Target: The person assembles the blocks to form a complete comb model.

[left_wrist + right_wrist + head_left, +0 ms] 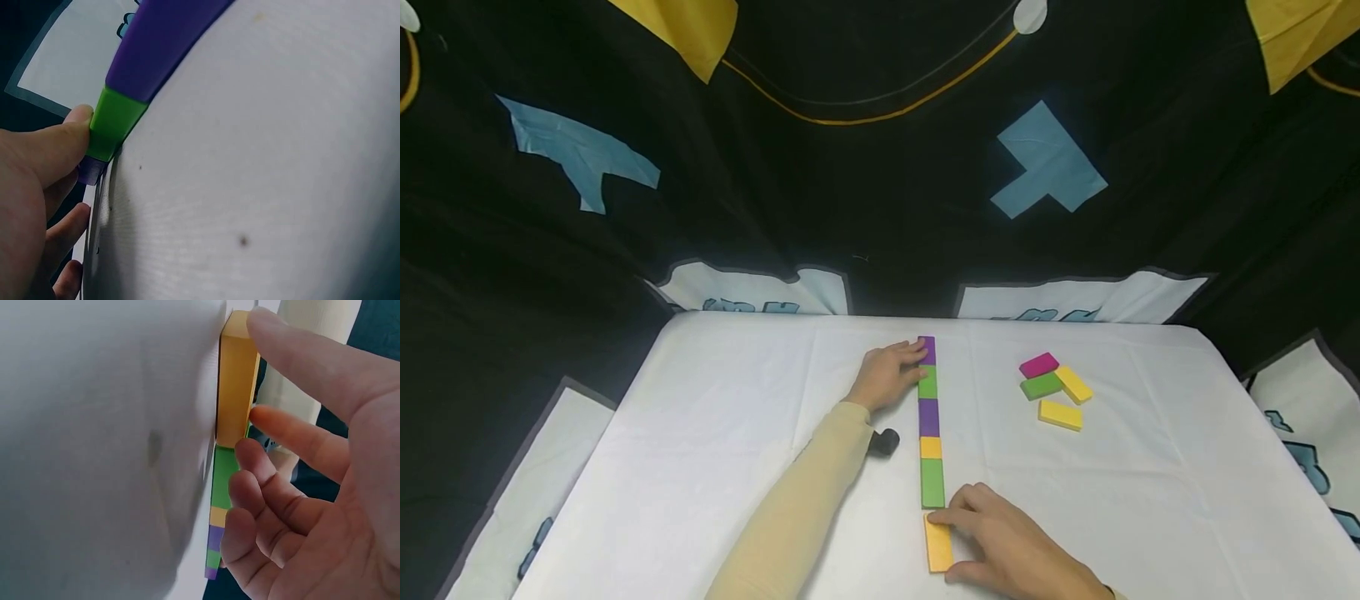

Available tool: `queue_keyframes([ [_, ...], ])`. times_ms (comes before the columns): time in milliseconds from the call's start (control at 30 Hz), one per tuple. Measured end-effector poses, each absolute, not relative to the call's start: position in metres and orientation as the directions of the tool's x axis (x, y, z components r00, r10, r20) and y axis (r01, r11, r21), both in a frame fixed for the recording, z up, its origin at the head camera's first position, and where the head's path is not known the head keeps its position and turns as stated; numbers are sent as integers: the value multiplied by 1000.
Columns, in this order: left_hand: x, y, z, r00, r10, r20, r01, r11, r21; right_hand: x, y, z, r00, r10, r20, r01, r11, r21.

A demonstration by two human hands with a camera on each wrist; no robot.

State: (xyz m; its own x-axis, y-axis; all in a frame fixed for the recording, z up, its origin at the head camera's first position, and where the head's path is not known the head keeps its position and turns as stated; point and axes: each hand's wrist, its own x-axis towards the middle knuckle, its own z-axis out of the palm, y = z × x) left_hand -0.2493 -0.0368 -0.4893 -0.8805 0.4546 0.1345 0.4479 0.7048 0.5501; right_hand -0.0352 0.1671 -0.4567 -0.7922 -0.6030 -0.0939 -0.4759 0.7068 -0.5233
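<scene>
A straight row of flat blocks runs away from me on the white cloth. From the far end come a purple block (928,350), a green block (928,383), a longer purple block (929,417), a short orange block (931,447) and a long green block (932,483). At the near end, an orange block (940,546) lies with a thin gap before the row. My right hand (1011,542) pinches it, index finger on its far part, thumb by its near corner. My left hand (887,375) touches the far purple and green blocks with extended fingers from the left.
To the right of the row lies a loose group: a magenta block (1039,365), a green block (1041,386) and two yellow blocks (1060,415). A dark rounded object (884,442) shows beside my left sleeve. A black patterned cloth (865,208) hangs behind the table.
</scene>
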Motion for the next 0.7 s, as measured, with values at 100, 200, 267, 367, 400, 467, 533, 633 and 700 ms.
queue_keyframes([
  [100, -249, -37, -489, -879, 457, 134, 450, 703, 551, -35, 165, -457, -795, -599, -101, -473, 715, -514],
  [200, -249, -37, -490, -878, 461, 127, 449, 703, 552, -35, 164, -458, -797, -594, -108, -471, 725, -503],
  [267, -249, -37, -490, -879, 460, 127, 448, 703, 553, -36, 164, -459, -800, -591, -105, -472, 728, -497],
  [367, -249, -38, -490, -877, 461, 136, 453, 699, 553, -37, 164, -459, -803, -588, -94, -477, 730, -489],
  [400, -250, -38, -490, -876, 461, 141, 456, 697, 553, -37, 164, -459, -804, -588, -89, -479, 730, -488],
  [467, -250, -38, -490, -874, 462, 150, 462, 695, 552, -38, 164, -460, -806, -587, -80, -483, 728, -486],
  [533, -250, -38, -490, -874, 462, 151, 463, 696, 549, -38, 164, -460, -805, -589, -67, -489, 724, -487],
  [633, -250, -37, -491, -875, 462, 143, 459, 703, 543, -38, 164, -461, -805, -592, -51, -495, 715, -493],
  [700, -250, -37, -491, -876, 462, 143, 458, 701, 546, -38, 164, -461, -805, -591, -52, -493, 716, -494],
])
